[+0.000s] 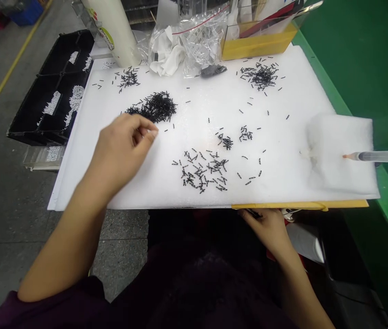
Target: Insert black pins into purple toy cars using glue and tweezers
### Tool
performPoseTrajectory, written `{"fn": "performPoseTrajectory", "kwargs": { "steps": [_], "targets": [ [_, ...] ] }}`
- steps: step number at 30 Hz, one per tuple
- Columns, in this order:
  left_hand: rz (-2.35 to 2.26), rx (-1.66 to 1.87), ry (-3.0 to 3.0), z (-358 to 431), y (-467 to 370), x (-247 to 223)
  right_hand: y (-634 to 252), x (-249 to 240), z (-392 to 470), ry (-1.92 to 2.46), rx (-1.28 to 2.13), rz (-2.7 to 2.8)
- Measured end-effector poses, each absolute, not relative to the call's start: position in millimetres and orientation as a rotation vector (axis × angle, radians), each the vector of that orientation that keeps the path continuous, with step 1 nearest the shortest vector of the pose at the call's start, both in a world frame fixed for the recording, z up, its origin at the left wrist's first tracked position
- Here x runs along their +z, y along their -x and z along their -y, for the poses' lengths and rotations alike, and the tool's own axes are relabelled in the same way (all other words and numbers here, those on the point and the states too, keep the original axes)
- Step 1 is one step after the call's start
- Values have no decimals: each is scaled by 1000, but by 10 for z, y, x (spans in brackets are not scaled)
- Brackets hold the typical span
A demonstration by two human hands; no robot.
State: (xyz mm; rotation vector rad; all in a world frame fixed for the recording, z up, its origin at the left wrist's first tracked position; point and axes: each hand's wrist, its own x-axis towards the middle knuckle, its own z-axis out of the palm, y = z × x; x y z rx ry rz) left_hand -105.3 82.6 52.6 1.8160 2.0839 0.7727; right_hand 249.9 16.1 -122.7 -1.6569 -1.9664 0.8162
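Note:
My left hand (pixel 122 148) hovers over the white foam sheet (pixel 87 183), its thumb and index finger pinched together. Whatever they hold, if anything, is too small to make out. Just behind it lies a dense pile of small black strip-like pieces (pixel 159 106). A looser scatter of the same black pieces (pixel 201 171) spreads to the right of this hand, near the sheet's front edge. Below that edge, my right hand (pixel 271 230) reaches up against the underside, beside a yellow strip (pixel 300 205). Its fingertips are mostly hidden there.
A syringe (pixel 382 156) with an orange tip rests on a white foam block (pixel 344 132) at right. Along the back stand a white bottle (pixel 115 34), plastic bags (pixel 202 43) and a yellow-fronted box (pixel 259 45). Black trays (pixel 31 107) with white pieces sit left.

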Motion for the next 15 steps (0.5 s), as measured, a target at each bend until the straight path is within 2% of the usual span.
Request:
{"fn": "performPoseTrajectory", "kwargs": {
  "steps": [6, 15],
  "targets": [
    [-2163, 725, -1626, -1065, 1141, 762, -2506, -1235, -166, 1648, 826, 1944],
    [-2200, 441, -1588, -1512, 1257, 896, -2509, -1255, -165, 1632, 834, 1915]
  ]
}}
